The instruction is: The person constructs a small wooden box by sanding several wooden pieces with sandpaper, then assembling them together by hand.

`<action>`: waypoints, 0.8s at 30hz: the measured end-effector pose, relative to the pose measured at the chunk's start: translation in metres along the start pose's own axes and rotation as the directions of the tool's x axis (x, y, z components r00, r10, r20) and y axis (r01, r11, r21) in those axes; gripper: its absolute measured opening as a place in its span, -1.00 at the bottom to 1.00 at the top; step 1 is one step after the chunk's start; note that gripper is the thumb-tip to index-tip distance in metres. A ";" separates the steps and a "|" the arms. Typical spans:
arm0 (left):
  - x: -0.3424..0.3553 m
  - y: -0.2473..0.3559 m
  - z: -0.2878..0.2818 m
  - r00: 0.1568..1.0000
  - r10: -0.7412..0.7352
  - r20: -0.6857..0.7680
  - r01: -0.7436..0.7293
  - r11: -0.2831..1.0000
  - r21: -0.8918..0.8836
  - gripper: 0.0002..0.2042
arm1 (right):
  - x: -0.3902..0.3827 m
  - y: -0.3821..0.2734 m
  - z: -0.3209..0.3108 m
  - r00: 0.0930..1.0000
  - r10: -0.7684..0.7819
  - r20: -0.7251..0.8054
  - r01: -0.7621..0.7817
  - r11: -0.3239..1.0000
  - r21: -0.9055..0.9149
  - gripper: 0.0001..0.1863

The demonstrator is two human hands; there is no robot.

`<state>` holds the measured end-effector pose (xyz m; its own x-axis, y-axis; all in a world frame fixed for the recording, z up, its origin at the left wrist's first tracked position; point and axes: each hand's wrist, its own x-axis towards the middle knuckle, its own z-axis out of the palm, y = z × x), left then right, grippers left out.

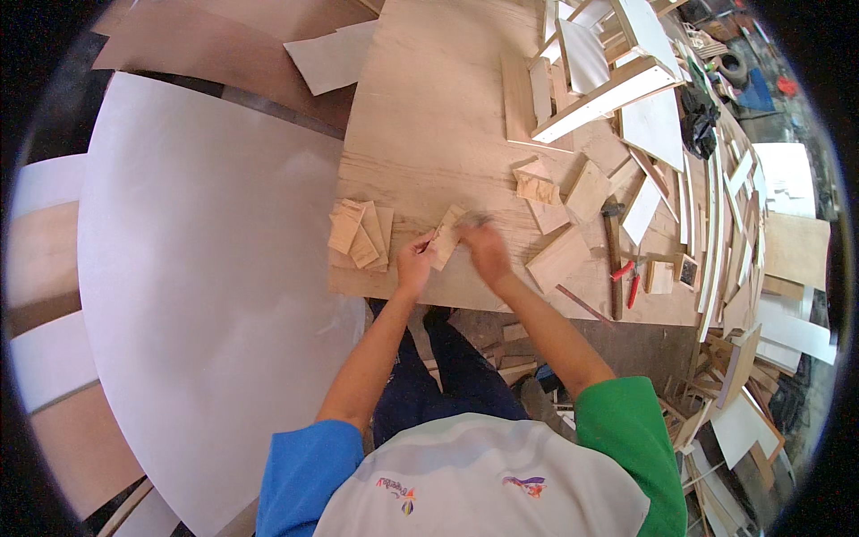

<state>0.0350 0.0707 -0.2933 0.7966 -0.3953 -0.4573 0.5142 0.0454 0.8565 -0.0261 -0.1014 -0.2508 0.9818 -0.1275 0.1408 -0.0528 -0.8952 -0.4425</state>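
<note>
My left hand [414,259] grips the lower left side of a small pale plywood piece [449,228] lying at a slant near the table's front edge, its fingers closed. Just right of it, my right hand [485,251] is blurred by motion, fingers curled round a greyish object too smeared to name, over the piece. A stack of small boards [356,233] lies to the left. Loose wood blocks [555,258] lie to the right, with a wooden-handled hammer [616,268] and red-handled pliers [632,285] beside them.
The plywood table [420,107] holds a white-and-wood frame [608,89] at the back right. A large white sheet [197,268] is at the left, more sheets [327,55] behind it. Long strips [716,233], a black bag [700,121] and offcuts [747,412] crowd the right side.
</note>
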 end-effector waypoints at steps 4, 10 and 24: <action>0.002 -0.002 -0.002 1.000 0.002 0.003 -0.002 1.000 0.002 -0.63 | -0.010 -0.016 0.003 0.934 -0.338 0.119 0.320 0.936 0.149 -0.49; -0.005 -0.004 0.004 0.999 -0.016 -0.032 0.015 0.999 -0.030 -0.63 | -0.002 -0.001 0.009 0.956 -0.257 0.141 0.222 0.949 0.225 -0.50; -0.018 0.022 0.021 0.949 -0.313 -0.033 0.280 0.886 -0.371 -0.60 | 0.016 -0.007 -0.015 0.998 -0.036 -0.047 0.048 0.959 0.280 -0.63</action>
<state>0.0257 0.0594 -0.2612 0.6053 -0.3593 -0.7103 0.7960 0.2702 0.5417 -0.0125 -0.1035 -0.2322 0.9733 -0.1153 0.1983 0.0473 -0.7449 -0.6655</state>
